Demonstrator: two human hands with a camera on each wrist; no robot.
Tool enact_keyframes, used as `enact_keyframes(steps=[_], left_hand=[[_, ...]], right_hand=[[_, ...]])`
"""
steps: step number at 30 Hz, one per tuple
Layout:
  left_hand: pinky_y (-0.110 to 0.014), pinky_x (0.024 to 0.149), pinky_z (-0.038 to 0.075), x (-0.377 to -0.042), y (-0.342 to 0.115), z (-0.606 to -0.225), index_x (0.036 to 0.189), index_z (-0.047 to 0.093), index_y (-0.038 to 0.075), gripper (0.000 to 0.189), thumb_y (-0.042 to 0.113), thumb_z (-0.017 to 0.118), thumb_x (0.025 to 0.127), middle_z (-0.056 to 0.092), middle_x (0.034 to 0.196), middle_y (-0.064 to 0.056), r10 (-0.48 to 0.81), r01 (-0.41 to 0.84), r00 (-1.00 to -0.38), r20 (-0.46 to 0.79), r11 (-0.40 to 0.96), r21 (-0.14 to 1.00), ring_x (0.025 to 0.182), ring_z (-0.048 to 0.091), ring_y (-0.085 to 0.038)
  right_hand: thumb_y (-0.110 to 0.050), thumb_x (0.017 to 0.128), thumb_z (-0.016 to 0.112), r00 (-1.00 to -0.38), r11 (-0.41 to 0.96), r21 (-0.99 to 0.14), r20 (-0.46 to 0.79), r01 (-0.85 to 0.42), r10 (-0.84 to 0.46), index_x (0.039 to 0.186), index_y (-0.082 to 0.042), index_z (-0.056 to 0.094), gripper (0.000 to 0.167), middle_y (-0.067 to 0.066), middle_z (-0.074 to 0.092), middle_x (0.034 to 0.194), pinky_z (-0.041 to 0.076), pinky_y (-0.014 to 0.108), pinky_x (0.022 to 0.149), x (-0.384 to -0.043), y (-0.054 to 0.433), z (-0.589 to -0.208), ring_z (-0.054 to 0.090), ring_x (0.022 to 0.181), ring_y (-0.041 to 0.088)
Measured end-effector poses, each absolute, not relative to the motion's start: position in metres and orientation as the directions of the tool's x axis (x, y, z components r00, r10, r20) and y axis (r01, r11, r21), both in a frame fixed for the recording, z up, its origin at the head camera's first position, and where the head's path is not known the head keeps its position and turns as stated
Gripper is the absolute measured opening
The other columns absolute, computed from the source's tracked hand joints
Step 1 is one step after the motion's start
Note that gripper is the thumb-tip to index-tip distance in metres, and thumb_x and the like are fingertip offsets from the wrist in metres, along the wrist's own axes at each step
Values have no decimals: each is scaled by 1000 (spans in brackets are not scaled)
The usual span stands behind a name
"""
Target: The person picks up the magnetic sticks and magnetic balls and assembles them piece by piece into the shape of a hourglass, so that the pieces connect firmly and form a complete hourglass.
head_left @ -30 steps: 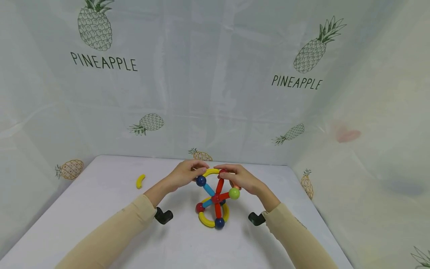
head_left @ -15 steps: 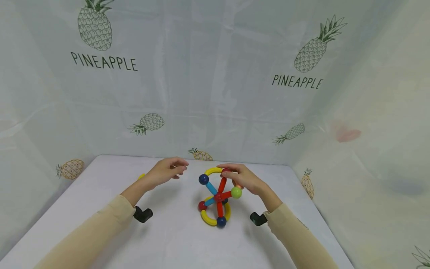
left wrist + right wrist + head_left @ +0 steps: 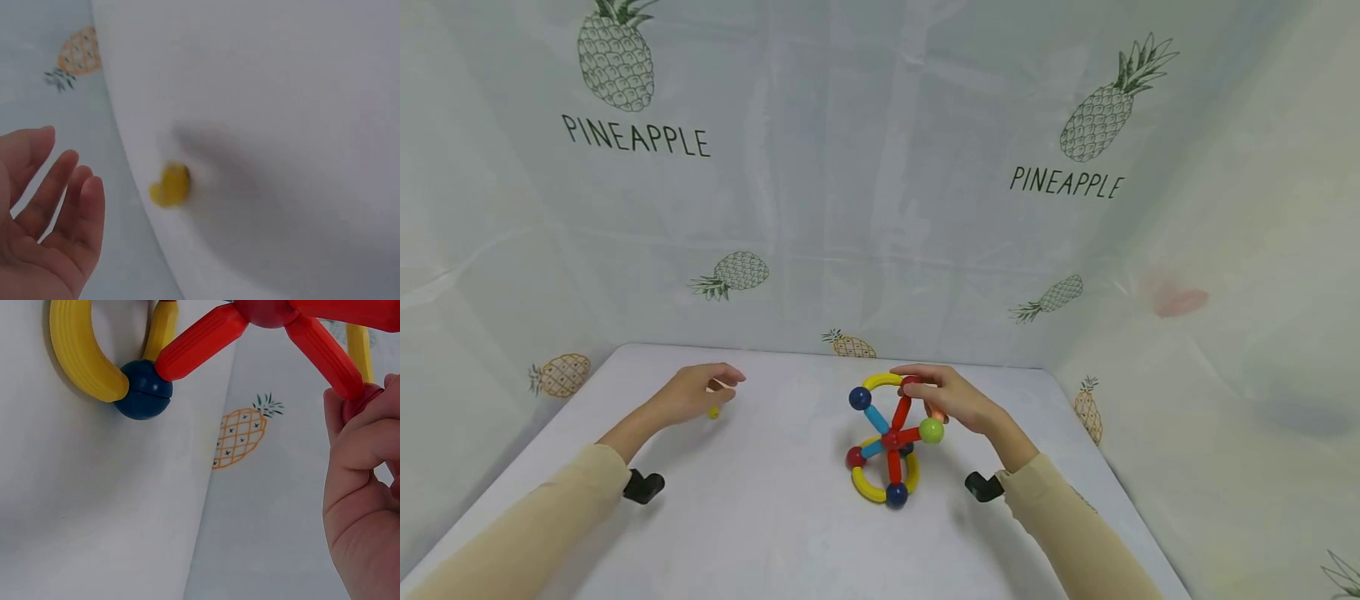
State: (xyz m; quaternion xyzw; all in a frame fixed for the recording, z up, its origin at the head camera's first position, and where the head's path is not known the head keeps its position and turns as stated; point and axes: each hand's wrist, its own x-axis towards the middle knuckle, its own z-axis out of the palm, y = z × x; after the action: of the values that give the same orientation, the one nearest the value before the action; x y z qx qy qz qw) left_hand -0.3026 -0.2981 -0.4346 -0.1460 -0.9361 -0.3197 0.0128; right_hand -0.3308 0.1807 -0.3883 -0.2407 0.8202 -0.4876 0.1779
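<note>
My left hand [image 3: 688,393], fingers loosely spread and holding nothing, hovers just over a small yellow curved rod [image 3: 713,412] on the table's left. In the left wrist view that yellow rod [image 3: 174,185] looks blurred and lies apart from the fingers. My right hand [image 3: 958,402] pinches a red ball [image 3: 356,407] at the top of a ball-and-rod toy structure. Red and light-blue rods meet at its central red ball [image 3: 891,439]. A yellow arc [image 3: 880,381] runs from the pinched ball to a dark blue ball [image 3: 860,398]. A green ball [image 3: 932,430] sits at the right.
The structure stands on a base ring of yellow curved rods [image 3: 867,488] with dark blue and red balls. The white table [image 3: 760,517] ends at a pineapple-print curtain [image 3: 880,208] behind and at the sides. Black wrist mounts [image 3: 643,487] hang below both sleeves.
My left hand has let go of the structure's upper yellow arc and moved left to the loose yellow rod. My right hand keeps hold; the structure has shifted slightly right.
</note>
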Motion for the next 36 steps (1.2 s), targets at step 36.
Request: enact_keyframes(steps=[36], left_hand=[[-35,75,62,-313,-281,-454,138,63,4,38,10,67,101,67,123,-21,161,142,-986,33,736,662,97,70,-25]], right_hand=[[-33,108,63,-894,426,-886,-28,-185,-448,151,-23,61,44,12,68,112,37,26,49,-333,180,-393,45,58,19]])
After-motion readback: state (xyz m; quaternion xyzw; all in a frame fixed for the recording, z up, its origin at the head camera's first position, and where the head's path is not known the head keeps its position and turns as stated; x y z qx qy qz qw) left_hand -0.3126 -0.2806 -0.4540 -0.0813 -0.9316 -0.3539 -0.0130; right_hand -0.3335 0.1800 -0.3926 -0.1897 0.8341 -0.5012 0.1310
